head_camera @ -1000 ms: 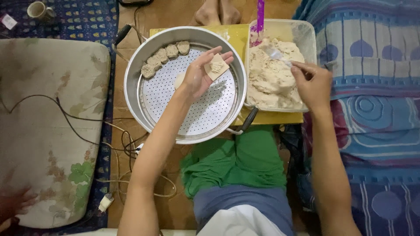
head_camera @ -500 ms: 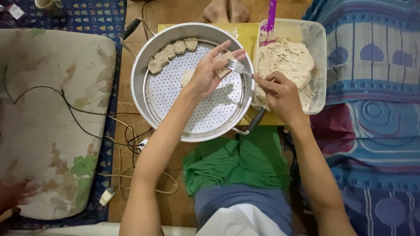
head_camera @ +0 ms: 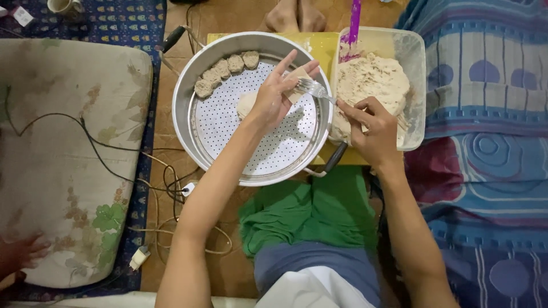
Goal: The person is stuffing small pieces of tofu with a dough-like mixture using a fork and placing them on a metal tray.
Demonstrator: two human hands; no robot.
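- The left hand was raised over the perforated tray of a round metal steamer pan, fingers spread and half curled, cupping a pale wrapper in the palm.
- The right hand was closed on the handle of a metal fork, with the tines reaching to the fingertips of the left hand and touching the wrapper there.
- Whether the fork carried any filling could not be told.
- A row of five formed dumplings lay along the upper left curve of the steamer tray, each touching the next.
- Just to the right of the pan stood a clear plastic tub holding a pale speckled mound of filling, and the right hand hung over the tub's near left edge.
- A purple spatula stood upright at the far left of the tub, its blade in the filling.
- Pan and tub both rested on a yellow board set on the floor, and bare toes showed beyond the board's far edge.
- A green cloth covered the person's lap below the pan.
- To the left lay a worn flowered cushion crossed by a black cable, with a mug on the patterned blue mat beyond it.
- On the right lay a striped blue blanket.
- Another person's fingers showed at the lower left edge of the cushion.
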